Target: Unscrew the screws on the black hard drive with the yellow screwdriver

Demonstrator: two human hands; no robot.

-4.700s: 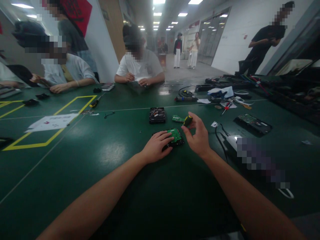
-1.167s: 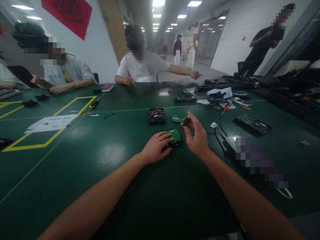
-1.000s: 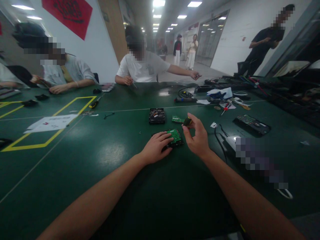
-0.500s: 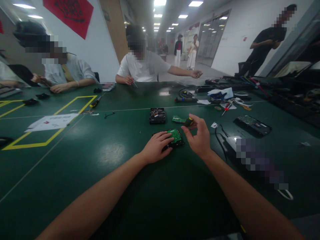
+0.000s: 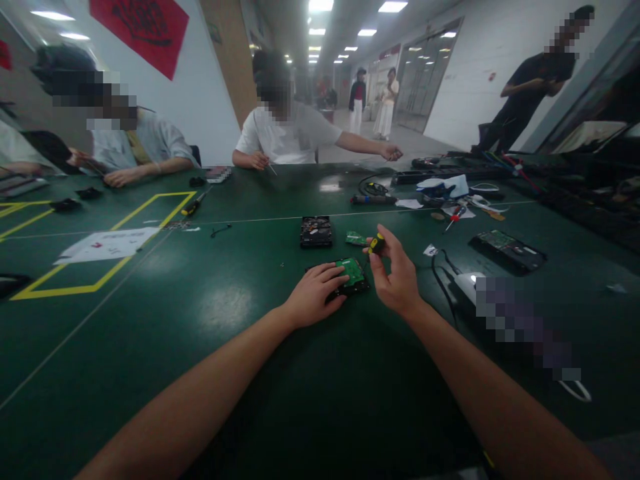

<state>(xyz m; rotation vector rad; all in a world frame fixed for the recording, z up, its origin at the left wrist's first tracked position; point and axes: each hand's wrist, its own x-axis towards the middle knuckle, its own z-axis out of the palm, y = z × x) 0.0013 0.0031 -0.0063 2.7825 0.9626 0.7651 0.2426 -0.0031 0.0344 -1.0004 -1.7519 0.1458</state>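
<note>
My left hand (image 5: pixel 315 293) lies over a hard drive (image 5: pixel 361 287) on the green table, fingers across its green circuit board and thumb along the near edge, holding it. Much of the drive is hidden beneath the hand. In my right hand (image 5: pixel 397 277) is a screwdriver (image 5: pixel 376 243) with a yellow and black handle, pinched between thumb and fingers. Its thin shaft slants down to the drive's right edge; the tip's contact cannot be made out. Just beyond lie a loose green circuit board (image 5: pixel 355 238) and a second hard drive (image 5: pixel 315 232).
At right are another hard drive (image 5: pixel 509 251), a pouch-like item with a white strap (image 5: pixel 577 387), a black cable (image 5: pixel 443 287) and a red screwdriver (image 5: pixel 454 217). A black cylindrical tool (image 5: pixel 373 200) lies farther back. Printed paper (image 5: pixel 107 245) is at left. Co-workers sit across the table.
My right hand has tilted the screwdriver more upright, with its handle slightly left and its shaft toward the drive. My left hand stays on the drive.
</note>
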